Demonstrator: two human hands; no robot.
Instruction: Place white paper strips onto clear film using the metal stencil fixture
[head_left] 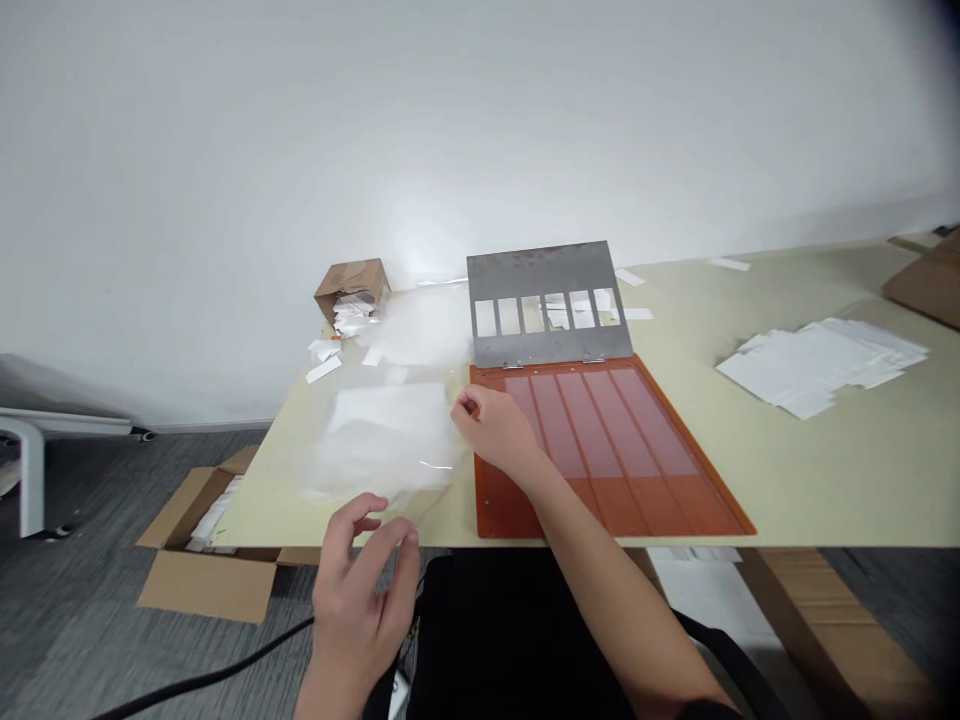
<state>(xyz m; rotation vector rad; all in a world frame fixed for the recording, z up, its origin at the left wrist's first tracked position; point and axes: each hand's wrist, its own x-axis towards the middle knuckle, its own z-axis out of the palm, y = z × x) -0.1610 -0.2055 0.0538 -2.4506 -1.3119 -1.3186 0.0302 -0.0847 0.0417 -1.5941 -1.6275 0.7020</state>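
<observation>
My right hand [499, 430] rests at the left edge of an orange tray [667, 490] with long slots, fingers pinched at the corner of a stack of clear plastic sheets [382, 435]. My left hand [364, 590] hovers at the table's near edge below that stack, fingers curled with thumb and fingertips close together, touching the stack's clear front edge. A grey metal plate [547, 275] with a row of rectangular windows stands hinged open behind the tray.
A pile of white paper pieces [821, 365] lies at the right. A small brown carton [352, 285] with white strips sits at the back left, with a hazy plastic pile [420, 325] beside it. An open cardboard box [202, 570] stands on the floor.
</observation>
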